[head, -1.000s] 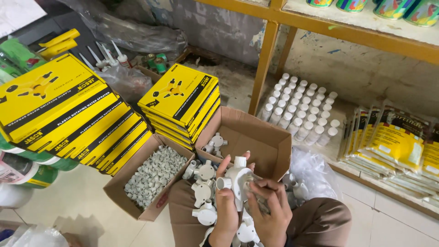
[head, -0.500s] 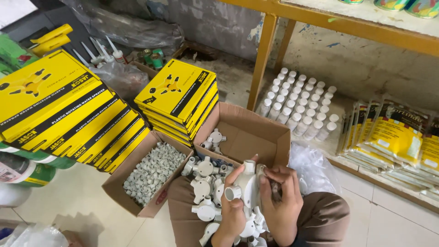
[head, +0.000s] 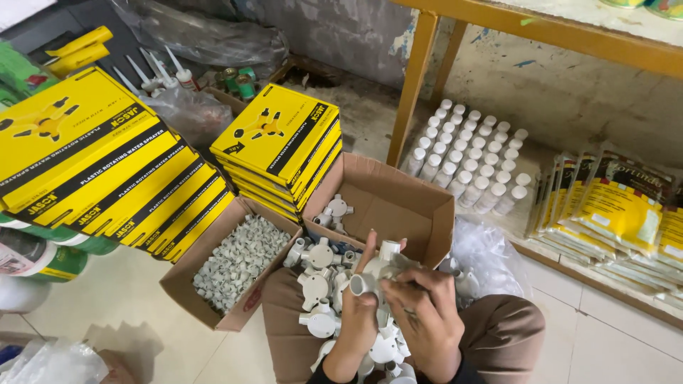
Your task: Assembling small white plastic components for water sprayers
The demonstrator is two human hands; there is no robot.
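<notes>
A: What's far left?

B: Stacked flat yellow cardboard boxes (head: 92, 178). Then an open brown carton of small grey plastic clips (head: 235, 262), on the floor.

A: Hands?

B: Left hand (head: 359, 313), fingers curled round a white plastic junction fitting w/ round outlets (head: 373, 274), above a pile of white fittings (head: 320, 274) on the lap. Right hand (head: 423, 316) just beside, fingers pressed on the same fitting.

A: Right of that?

B: Rows of white capped bottles (head: 473, 160), yellow sachets (head: 619, 206).
</notes>
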